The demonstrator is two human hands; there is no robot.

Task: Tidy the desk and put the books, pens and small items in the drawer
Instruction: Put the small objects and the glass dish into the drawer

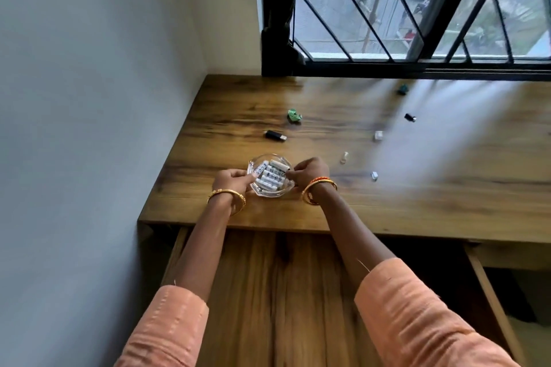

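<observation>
A clear glass bowl [268, 194] holding several white batteries [269, 177] stands near the front left of the wooden desk [387, 202]. My left hand [231, 180] grips the bowl's left rim, its fingertips touching a battery. My right hand [310, 171] has its fingers closed on the right rim, beside the end of a battery. Below the desk edge the wooden drawer [283, 277] stands pulled out under my forearms, and its visible bottom is bare.
Small items lie scattered on the desk: a black USB stick [275, 135], a crumpled green piece [294, 115], a dark teal object [403, 89], a small black plug [410, 117] and several tiny pale pieces [374, 175]. A wall runs along the left; a barred window stands behind.
</observation>
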